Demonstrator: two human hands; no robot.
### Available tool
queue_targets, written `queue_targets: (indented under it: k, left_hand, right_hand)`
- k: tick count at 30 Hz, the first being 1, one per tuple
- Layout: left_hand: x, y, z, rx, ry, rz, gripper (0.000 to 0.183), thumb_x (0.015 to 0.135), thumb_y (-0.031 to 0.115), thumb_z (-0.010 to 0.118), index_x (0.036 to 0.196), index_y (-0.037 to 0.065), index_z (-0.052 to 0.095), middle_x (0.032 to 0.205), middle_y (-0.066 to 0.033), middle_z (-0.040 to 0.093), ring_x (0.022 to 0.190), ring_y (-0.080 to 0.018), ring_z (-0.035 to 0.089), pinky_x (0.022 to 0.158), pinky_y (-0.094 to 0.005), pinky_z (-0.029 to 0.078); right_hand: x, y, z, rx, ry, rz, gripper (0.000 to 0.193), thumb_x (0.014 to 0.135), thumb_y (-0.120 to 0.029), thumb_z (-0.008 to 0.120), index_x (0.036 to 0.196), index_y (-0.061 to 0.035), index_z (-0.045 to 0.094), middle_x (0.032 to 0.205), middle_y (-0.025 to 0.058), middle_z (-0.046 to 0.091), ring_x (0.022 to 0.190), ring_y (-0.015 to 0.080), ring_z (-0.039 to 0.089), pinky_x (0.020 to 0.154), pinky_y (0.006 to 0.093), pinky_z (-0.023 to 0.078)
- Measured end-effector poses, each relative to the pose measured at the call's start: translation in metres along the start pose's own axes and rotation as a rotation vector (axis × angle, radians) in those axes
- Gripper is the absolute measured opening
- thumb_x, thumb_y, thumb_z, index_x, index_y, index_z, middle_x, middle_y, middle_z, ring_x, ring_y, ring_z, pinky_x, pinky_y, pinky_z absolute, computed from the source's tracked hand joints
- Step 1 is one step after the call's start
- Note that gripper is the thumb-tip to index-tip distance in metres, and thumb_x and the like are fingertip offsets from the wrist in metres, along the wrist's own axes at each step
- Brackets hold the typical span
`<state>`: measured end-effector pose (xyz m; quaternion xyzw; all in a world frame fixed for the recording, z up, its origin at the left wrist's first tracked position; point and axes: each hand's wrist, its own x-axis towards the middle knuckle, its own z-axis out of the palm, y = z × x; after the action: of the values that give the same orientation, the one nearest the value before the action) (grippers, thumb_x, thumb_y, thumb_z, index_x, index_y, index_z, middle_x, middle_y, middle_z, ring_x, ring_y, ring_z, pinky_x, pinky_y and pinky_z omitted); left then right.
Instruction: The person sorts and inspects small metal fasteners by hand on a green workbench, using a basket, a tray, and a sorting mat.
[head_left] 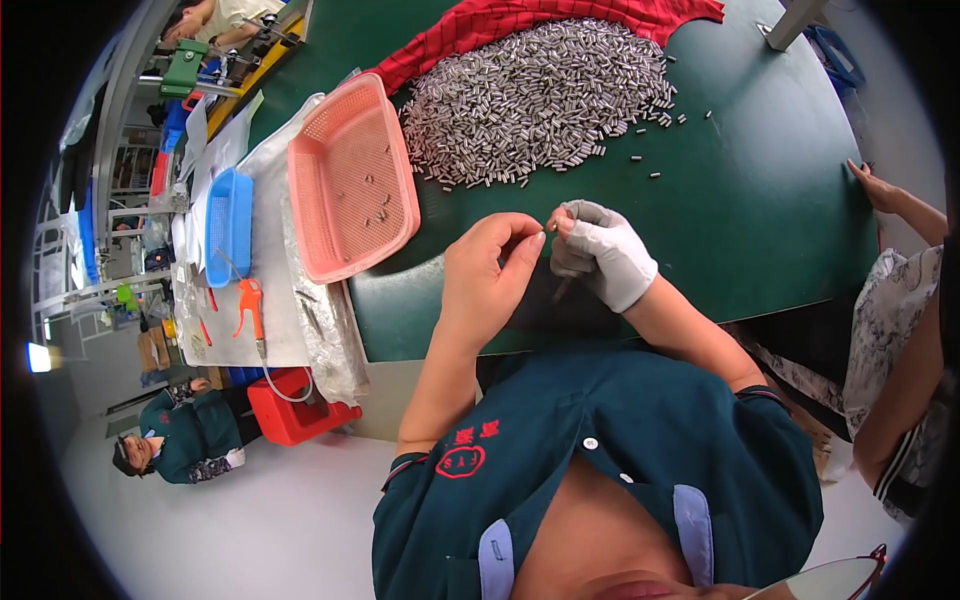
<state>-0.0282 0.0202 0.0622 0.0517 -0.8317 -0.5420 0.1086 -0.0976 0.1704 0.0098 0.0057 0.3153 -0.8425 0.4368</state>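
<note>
My left hand is bare, its thumb and forefinger pinched together; whatever lies between them is too small to name. Opposite it, almost touching, my right hand wears a white glove with bare fingertips showing. Those fingertips grip a small shiny metal piece, apparently a cylinder like those in the pile. Beyond both hands spreads a big heap of short metal cylinders on the green tabletop. Left of my hands, a pink mesh basket contains several loose cylinders.
Red cloth borders the heap's far side. At the left are a blue basket, an orange air gun and a green clamp fixture. A red container stands below the table. Another person's hand rests at the right edge.
</note>
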Motion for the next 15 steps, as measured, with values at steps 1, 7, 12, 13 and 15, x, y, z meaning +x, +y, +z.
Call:
queue_targets:
  k: [1, 7, 12, 13, 15]
  left_hand:
    - [0.000, 0.001, 0.000, 0.059, -0.014, 0.002, 0.008, 0.085, 0.002, 0.063, 0.091, -0.003, 0.062, 0.077, -0.0048, 0.061, 0.069, -0.0084, 0.055, 0.064, -0.0226, 0.045]
    - [0.001, -0.003, 0.003, 0.107, -0.069, -0.017, 0.009, 0.089, 0.005, 0.059, 0.091, -0.004, 0.061, 0.074, -0.0039, 0.060, 0.065, -0.0075, 0.052, 0.060, -0.0224, 0.044]
    - [0.001, -0.006, 0.004, 0.015, -0.095, -0.105, 0.009, 0.090, 0.006, 0.058, 0.091, -0.003, 0.061, 0.074, -0.0016, 0.059, 0.065, -0.0053, 0.051, 0.058, -0.0208, 0.042]
    - [0.000, -0.007, 0.005, -0.026, -0.091, -0.119, 0.009, 0.091, 0.006, 0.057, 0.091, -0.002, 0.061, 0.074, -0.0008, 0.058, 0.065, -0.0045, 0.049, 0.058, -0.0203, 0.041]
    - [0.000, -0.009, 0.007, -0.068, -0.088, -0.130, 0.009, 0.091, 0.006, 0.057, 0.092, -0.002, 0.061, 0.074, 0.0000, 0.058, 0.065, -0.0037, 0.048, 0.057, -0.0197, 0.040]
  right_hand:
    - [0.000, 0.001, -0.001, 0.063, -0.032, 0.020, 0.014, 0.090, -0.015, 0.063, 0.091, -0.0034, 0.055, 0.059, -0.0052, 0.039, 0.048, 0.0067, 0.030, 0.050, 0.0250, 0.028]
    - [0.001, 0.004, -0.002, 0.031, -0.024, -0.006, 0.013, 0.091, -0.014, 0.062, 0.089, -0.0042, 0.054, 0.059, -0.0056, 0.039, 0.048, 0.0065, 0.029, 0.051, 0.0252, 0.028]
    - [0.002, 0.007, -0.001, -0.027, 0.024, -0.051, 0.011, 0.090, -0.012, 0.062, 0.089, -0.0040, 0.054, 0.062, -0.0053, 0.040, 0.049, 0.0053, 0.030, 0.050, 0.0241, 0.027]
    - [0.001, 0.008, -0.001, -0.045, 0.043, -0.062, 0.011, 0.090, -0.011, 0.062, 0.089, -0.0038, 0.054, 0.062, -0.0052, 0.041, 0.050, 0.0050, 0.030, 0.049, 0.0237, 0.027]
    - [0.001, 0.009, 0.000, -0.040, 0.043, -0.064, 0.011, 0.090, -0.011, 0.062, 0.089, -0.0035, 0.055, 0.062, -0.0051, 0.041, 0.050, 0.0048, 0.031, 0.048, 0.0234, 0.026]
